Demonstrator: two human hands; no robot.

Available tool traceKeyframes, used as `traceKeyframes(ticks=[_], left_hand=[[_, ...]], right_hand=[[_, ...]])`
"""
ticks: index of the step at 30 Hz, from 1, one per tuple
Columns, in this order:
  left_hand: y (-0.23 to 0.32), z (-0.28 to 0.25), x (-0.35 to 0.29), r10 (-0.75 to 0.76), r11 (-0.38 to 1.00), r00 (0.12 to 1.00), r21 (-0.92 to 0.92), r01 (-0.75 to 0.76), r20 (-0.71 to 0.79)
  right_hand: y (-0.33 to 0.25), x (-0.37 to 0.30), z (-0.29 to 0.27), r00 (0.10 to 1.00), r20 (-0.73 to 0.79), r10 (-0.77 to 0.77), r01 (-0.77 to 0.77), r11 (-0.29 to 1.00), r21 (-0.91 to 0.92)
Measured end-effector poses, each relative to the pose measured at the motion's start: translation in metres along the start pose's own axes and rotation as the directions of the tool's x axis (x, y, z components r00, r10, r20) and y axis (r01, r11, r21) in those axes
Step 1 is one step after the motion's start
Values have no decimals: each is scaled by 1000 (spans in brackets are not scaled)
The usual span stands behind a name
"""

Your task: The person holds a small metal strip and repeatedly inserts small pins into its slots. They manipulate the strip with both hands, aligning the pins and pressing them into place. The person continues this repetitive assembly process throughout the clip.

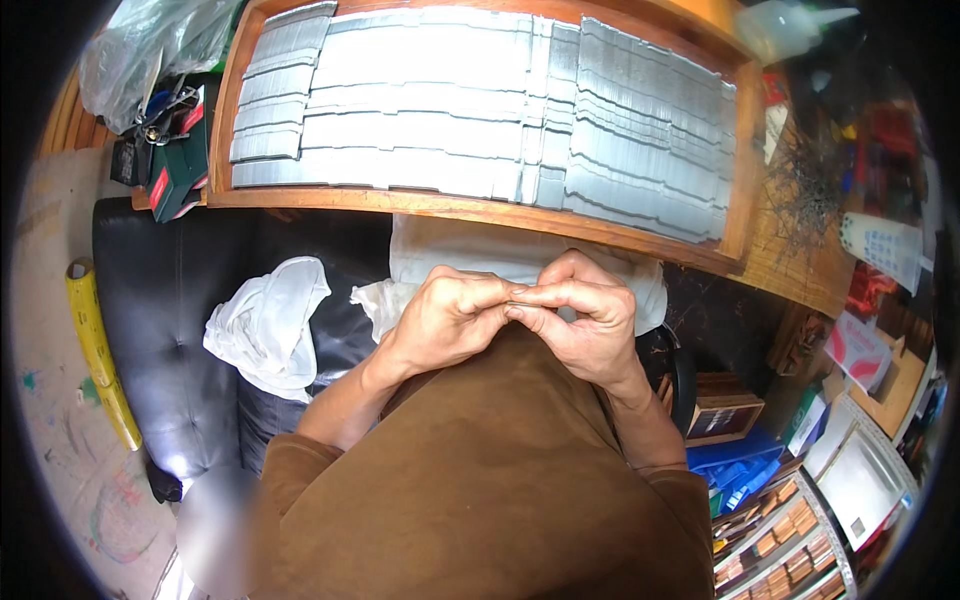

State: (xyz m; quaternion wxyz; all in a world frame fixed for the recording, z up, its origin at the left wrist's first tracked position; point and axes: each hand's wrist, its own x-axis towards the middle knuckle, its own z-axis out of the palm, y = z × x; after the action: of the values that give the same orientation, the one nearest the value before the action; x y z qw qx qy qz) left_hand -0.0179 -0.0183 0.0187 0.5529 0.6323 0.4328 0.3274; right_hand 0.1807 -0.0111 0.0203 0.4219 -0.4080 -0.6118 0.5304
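Note:
Close in front of my brown shirt, my left hand (458,312) and my right hand (588,318) meet with their fingertips pinched together. A thin sliver of something shows between the fingers, too small to name. Just beyond the hands stands a wooden tray (470,211) with a raised rim. Rows of thin silvery metal strips (640,120) lie packed and overlapping in it, some very bright with glare. Below the tray a white cloth (440,250) hangs behind my hands.
A crumpled white cloth (265,325) lies on a black padded seat (170,330) at left, beside a yellow tube (100,350). Clear plastic bags (150,60) and a dark green box (180,165) flank the tray. At right are a squeeze bottle (785,30) and a blue bag (738,470).

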Motion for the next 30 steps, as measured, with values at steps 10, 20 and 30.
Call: traceKeyframes(ticks=[10, 20, 30], left_hand=[[0, 0, -2, 63, 998, 997, 12, -63, -51], [-2, -2, -6, 43, 999, 996, 13, -42, -83], [-2, 0, -6, 50, 999, 994, 21, -49, -96]], right_hand=[[-3, 0, 3, 1000, -4, -29, 29, 999, -38], [-3, 3, 1, 997, -10, -82, 82, 996, -25], [-4, 3, 0, 997, -25, -76, 76, 997, -9]])
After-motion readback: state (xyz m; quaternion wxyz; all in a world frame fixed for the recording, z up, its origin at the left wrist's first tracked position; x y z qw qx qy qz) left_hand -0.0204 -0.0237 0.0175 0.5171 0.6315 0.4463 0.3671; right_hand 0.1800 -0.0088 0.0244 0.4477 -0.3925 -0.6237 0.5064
